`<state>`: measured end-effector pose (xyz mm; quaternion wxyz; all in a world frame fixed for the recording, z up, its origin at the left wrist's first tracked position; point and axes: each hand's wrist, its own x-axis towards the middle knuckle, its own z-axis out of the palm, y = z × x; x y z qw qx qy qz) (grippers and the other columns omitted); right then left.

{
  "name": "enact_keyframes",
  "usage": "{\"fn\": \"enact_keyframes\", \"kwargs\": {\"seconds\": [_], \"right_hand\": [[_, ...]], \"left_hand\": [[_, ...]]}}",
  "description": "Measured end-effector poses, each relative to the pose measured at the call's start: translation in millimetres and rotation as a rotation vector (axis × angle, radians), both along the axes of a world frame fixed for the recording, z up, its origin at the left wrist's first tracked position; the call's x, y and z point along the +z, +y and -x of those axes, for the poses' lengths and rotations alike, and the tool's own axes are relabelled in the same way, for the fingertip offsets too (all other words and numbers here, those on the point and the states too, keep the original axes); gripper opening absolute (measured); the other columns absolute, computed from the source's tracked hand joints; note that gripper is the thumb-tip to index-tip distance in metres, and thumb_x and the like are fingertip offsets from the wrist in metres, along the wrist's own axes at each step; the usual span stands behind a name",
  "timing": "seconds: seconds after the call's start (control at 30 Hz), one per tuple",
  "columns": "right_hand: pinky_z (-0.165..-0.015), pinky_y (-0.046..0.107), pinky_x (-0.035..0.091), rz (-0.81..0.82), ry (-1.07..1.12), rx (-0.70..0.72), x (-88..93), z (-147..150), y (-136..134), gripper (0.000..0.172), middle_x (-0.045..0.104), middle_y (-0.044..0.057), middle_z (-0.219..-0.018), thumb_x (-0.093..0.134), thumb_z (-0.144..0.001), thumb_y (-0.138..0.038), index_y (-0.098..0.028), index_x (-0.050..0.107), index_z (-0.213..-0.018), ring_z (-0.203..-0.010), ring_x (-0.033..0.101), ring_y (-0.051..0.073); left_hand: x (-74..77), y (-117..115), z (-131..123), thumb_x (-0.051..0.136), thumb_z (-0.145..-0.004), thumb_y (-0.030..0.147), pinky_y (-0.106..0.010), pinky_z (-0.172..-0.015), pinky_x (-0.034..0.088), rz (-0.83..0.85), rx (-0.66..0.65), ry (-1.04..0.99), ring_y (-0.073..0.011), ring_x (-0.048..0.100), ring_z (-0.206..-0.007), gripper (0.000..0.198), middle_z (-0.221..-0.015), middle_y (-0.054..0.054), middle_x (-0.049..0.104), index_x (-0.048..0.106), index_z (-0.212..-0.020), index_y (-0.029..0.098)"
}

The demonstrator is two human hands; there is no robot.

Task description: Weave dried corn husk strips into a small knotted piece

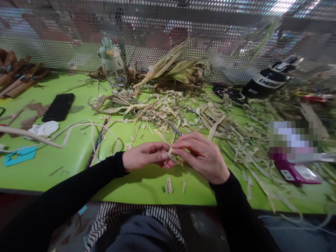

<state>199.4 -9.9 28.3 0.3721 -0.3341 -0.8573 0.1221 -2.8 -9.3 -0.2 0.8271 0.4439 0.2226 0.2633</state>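
My left hand (148, 155) is closed, its thumb and fingers pinching a small, pale piece of dried corn husk (171, 153). My right hand (203, 156) meets it over the green table, fingertips on the same piece. Tucked within the right hand are scissors (179, 132) with a red handle; their metal blades point away toward the scraps. The right fingers partly cover the handle and the husk piece, so its full shape is hidden. Small husk scraps (169, 185) lie on the table below the hands.
Beyond the hands spread cut husk strips (168, 108) and a bundle of husks (173, 70). A clear bottle (112, 66), a phone (59, 106) and a white cable (91, 140) are on the left. On the right lie a black bottle (265, 84) and a purple packet (296, 173).
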Motion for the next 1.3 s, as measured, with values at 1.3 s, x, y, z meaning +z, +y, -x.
{"fn": "enact_keyframes", "kwargs": {"seconds": [1.3], "right_hand": [[-0.066,0.027,0.054,0.458,0.361,-0.115,-0.6,-2,-3,0.017,0.066,0.003,-0.082,0.063,-0.083,-0.037,-0.021,0.067,-0.087,-0.072,0.063,0.015]], "left_hand": [[2.2,0,3,0.068,-0.078,0.021,-0.027,-0.075,0.052,-0.022,0.186,-0.115,-0.0103,0.066,-0.070,0.032,-0.075,0.000,0.065,0.059,-0.109,0.017]]}}
